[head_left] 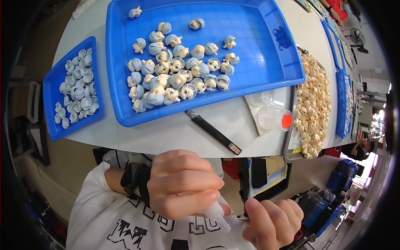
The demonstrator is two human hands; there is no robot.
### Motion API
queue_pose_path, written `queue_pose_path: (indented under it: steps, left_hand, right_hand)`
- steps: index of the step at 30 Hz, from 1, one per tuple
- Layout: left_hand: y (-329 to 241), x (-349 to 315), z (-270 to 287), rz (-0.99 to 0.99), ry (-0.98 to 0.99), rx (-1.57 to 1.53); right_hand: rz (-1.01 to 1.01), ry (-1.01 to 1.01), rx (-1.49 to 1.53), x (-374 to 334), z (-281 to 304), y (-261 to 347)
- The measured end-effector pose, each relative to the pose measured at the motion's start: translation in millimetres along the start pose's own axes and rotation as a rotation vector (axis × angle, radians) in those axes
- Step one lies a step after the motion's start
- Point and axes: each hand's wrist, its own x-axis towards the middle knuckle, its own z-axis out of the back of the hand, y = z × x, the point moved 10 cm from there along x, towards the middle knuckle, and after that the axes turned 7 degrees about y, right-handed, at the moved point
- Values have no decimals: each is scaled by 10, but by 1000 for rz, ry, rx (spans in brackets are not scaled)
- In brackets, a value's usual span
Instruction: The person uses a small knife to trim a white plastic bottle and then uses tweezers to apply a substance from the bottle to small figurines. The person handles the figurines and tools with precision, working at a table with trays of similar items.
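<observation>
My left hand (pixel 183 183), wearing a dark watch (pixel 134 178) on its wrist, is closed round a small white squeeze bottle (pixel 216 214). The bottle's narrow nozzle points down and right, in front of my shirt. Beside the nozzle, my right hand (pixel 273 221) pinches a thin metal pin (pixel 242 218) between thumb and fingers; most of it is hidden. Above my hands, a large blue tray (pixel 250 46) holds many doll heads (pixel 187 91) with light blue hair, some with painted eyes showing.
A smaller blue tray (pixel 49 98) at left carries light blue hair pieces (pixel 79 83). A black utility knife (pixel 214 133) lies by the white table's (pixel 175 137) near edge. Clear round cups (pixel 266 117), a red-filled cup (pixel 286 121) and a metal tray (pixel 288 154) of cream parts stand right.
</observation>
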Motion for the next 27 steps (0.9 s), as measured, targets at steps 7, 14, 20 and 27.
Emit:
queue_pose_path:
  steps: [7,14,20,27]
  left_hand:
    - [-22,-22,33,-21,-40,54]
    - [-32,3,29,-42,9,72]
    - [-3,-9,-15,-13,83,118]
    - [12,-20,-26,-5,97,106]
  right_hand:
    - [17,57,48,-39,-110,9]
    - [-37,65,45,37,-73,24]
    - [-39,100,10,37,-131,8]
    - [-43,48,7,46,-110,10]
